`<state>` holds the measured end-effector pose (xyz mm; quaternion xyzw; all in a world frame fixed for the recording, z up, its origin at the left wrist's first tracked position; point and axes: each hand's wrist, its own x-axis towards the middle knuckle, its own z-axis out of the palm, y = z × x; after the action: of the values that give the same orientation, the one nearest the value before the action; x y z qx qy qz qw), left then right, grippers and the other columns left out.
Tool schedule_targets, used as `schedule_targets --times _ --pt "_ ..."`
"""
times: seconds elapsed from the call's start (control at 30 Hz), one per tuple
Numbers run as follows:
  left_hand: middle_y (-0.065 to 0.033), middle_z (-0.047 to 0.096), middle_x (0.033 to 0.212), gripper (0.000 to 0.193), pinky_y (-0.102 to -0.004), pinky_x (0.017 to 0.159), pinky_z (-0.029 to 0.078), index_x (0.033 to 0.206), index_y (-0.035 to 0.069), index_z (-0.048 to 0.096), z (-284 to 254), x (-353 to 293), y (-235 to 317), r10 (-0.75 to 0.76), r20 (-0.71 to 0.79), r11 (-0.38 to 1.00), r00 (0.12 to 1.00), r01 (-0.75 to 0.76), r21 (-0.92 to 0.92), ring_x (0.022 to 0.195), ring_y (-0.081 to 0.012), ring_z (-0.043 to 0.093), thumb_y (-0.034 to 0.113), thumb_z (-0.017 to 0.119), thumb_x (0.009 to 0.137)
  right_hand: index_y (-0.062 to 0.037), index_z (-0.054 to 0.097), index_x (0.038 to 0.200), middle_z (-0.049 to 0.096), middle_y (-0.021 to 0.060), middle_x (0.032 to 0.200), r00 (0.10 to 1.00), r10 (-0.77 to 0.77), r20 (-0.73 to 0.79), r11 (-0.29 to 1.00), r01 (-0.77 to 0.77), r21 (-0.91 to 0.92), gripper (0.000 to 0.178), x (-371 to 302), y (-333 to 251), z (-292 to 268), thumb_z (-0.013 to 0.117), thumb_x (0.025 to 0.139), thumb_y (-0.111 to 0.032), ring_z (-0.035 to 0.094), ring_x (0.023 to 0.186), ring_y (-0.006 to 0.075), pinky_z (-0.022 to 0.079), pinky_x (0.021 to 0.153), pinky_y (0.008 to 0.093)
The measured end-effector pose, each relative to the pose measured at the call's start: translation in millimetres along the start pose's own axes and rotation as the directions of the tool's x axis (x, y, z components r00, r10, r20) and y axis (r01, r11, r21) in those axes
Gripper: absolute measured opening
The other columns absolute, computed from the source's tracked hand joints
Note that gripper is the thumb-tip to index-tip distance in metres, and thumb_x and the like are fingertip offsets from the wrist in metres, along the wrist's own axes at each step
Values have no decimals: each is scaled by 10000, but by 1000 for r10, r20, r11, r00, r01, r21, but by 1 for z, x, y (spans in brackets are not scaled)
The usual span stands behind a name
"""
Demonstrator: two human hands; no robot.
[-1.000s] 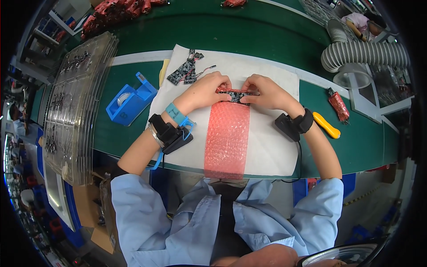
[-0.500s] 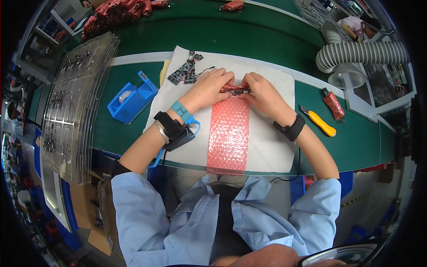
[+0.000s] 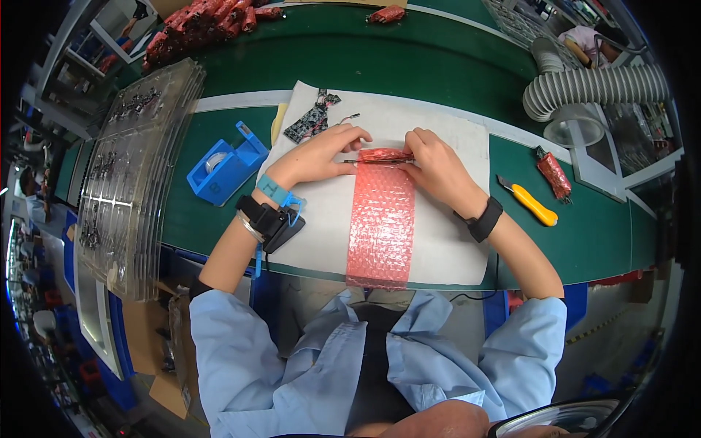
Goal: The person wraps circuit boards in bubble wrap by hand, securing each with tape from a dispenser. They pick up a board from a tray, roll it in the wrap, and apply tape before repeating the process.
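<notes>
A strip of red bubble wrap [image 3: 381, 226] lies lengthwise on a white sheet [image 3: 314, 237], its near end at the table's edge. Its far end is folded over a dark, thin circuit board [image 3: 387, 160], of which only a narrow edge shows. My right hand [image 3: 440, 166] pinches the right end of this fold between thumb and fingers. At the left end, my left hand [image 3: 320, 155] holds nothing, its thumb and fingers apart beside the board. Several loose circuit boards [image 3: 310, 124] with a short cable rest on the sheet beyond my left hand.
To the left stand a blue tape dispenser [image 3: 219, 174] and stacked clear plastic trays [image 3: 135, 175]. On the right lie a yellow craft knife [image 3: 534, 206] and a red wrapped bundle [image 3: 553, 175], below a ribbed grey duct [image 3: 599, 89]. More red bundles [image 3: 197, 33] are piled far left.
My left hand has let go of the folded end and drawn off to the left, its fingers spreading. My right hand keeps its pinch. The whole view has shifted slightly.
</notes>
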<state>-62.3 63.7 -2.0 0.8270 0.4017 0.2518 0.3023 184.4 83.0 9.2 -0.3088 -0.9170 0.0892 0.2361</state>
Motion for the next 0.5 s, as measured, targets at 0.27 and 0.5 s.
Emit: schedule_targets --times 0.27,0.5 --pt "-113 576 970 353 -332 842 483 1137 18 561 3 -5 -4 -18 28 989 999 13 150 908 -230 578 123 661 815 15 523 889 580 174 883 996 80 47 994 -83 71 233 3 5 -2 695 737 -24 589 801 336 494 713 387" --pt "-128 582 989 343 -344 823 480 1133 21 566 8 6 -2 -18 -107 994 994 30 108 915 -258 587 152 654 828 48 631 938 611 174 862 955 245 165 908 -286 306 227 15 25 -1 702 780 -99 602 791 334 495 733 371"
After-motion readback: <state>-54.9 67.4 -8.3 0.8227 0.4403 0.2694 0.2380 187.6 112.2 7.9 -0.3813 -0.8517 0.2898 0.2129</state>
